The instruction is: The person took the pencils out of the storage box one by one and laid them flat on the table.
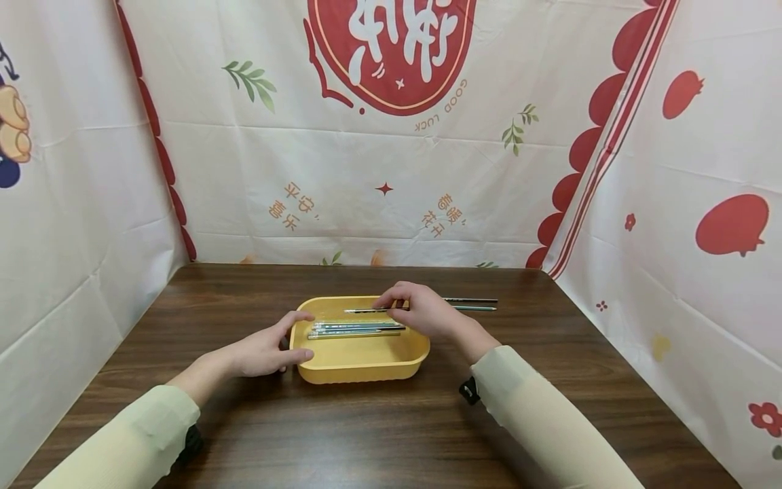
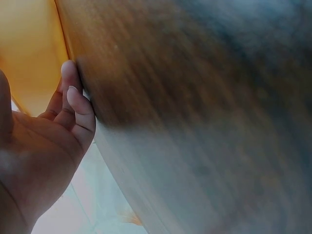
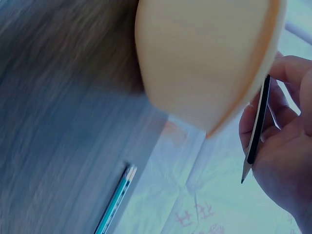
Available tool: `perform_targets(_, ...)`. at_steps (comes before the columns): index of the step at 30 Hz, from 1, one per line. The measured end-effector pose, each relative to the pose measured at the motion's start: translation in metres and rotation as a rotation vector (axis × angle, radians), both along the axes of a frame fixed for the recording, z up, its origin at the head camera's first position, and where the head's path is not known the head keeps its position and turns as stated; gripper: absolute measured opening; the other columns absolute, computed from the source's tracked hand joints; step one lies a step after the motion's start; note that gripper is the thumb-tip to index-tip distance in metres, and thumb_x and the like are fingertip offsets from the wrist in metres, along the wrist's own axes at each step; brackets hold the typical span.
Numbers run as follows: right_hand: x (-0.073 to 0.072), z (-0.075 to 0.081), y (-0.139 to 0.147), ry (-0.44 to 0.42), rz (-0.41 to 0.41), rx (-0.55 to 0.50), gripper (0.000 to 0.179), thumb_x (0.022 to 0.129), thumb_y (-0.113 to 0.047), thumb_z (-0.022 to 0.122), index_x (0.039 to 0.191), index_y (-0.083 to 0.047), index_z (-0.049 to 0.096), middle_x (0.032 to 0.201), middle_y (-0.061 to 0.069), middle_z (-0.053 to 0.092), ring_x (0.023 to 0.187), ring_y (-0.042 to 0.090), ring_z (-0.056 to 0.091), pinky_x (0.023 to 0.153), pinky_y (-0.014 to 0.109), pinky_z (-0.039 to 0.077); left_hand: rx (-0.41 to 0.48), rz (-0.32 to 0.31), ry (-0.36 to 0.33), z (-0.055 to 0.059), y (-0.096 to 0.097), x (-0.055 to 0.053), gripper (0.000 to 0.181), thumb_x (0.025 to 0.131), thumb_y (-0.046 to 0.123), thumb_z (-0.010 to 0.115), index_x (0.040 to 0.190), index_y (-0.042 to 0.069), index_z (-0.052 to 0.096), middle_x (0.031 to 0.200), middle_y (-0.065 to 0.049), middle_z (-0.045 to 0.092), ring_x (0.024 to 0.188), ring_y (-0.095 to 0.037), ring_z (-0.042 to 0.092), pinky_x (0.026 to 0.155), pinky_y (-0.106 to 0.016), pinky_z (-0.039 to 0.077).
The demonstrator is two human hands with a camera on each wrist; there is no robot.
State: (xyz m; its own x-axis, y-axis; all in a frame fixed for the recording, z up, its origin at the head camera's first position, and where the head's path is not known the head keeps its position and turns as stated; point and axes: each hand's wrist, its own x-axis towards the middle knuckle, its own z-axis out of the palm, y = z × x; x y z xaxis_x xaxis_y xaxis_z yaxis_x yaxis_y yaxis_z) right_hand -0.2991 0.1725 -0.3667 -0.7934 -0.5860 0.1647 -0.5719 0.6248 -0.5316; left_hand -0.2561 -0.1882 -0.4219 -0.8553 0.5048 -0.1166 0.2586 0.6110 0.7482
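A yellow plastic tray (image 1: 360,373) with rounded ends stands on the table. My left hand (image 1: 263,350) grips its left end, thumb over the rim; the left wrist view shows some fingers against the outer wall. Several pencils (image 1: 354,331) lie side by side inside, running left to right. Over the tray's far right part, my right hand (image 1: 421,309) pinches a black pencil (image 3: 260,119) between thumb and fingers. The pencil's sharpened tip shows below the hand in the right wrist view. Right of the tray, a black pencil (image 1: 476,300) and a teal pencil (image 1: 479,308) lie on the table.
The dark wood-grain table (image 1: 379,435) extends around the tray. A white printed cloth (image 1: 366,156) hangs behind it and along both sides.
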Motion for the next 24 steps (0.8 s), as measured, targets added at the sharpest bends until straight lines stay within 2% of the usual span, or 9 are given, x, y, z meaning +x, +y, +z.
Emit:
perform_targets(10, -0.011, -0.002, 0.043, 0.034, -0.093, 0.004, 0.027, 0.105, -0.01, 0.067, 0.123, -0.024, 0.081, 0.115, -0.003, 0.074, 0.098, 0.016, 0.062, 0.086, 0.035, 0.053, -0.003, -0.012, 0.016, 0.001, -0.001, 0.0, 0.077, 0.105, 0.048, 0.073, 0.165, 0.025, 0.03, 0.107, -0.012, 0.065, 0.08, -0.021, 0.067, 0.075, -0.038, 0.055)
perform_targets(15, -0.015, -0.004, 0.063, 0.02, -0.145, -0.018, 0.024, 0.105, -0.011, 0.069, 0.122, -0.023, 0.082, 0.114, 0.0, 0.074, 0.097, 0.017, 0.062, 0.085, 0.036, 0.053, -0.008, -0.008, 0.02, 0.001, -0.001, 0.0, 0.077, 0.105, 0.049, 0.073, 0.165, 0.026, 0.03, 0.113, -0.013, 0.065, 0.08, -0.021, 0.067, 0.076, -0.038, 0.055)
perform_targets(24, -0.023, -0.01, 0.093, 0.021, -0.225, -0.025, 0.024, 0.104, -0.008, 0.067, 0.123, -0.013, 0.081, 0.111, 0.005, 0.073, 0.094, 0.019, 0.06, 0.082, 0.036, 0.052, -0.013, -0.003, 0.016, 0.001, -0.001, 0.0, 0.078, 0.105, 0.049, 0.073, 0.165, 0.026, 0.03, 0.109, -0.012, 0.066, 0.08, -0.021, 0.067, 0.076, -0.039, 0.054)
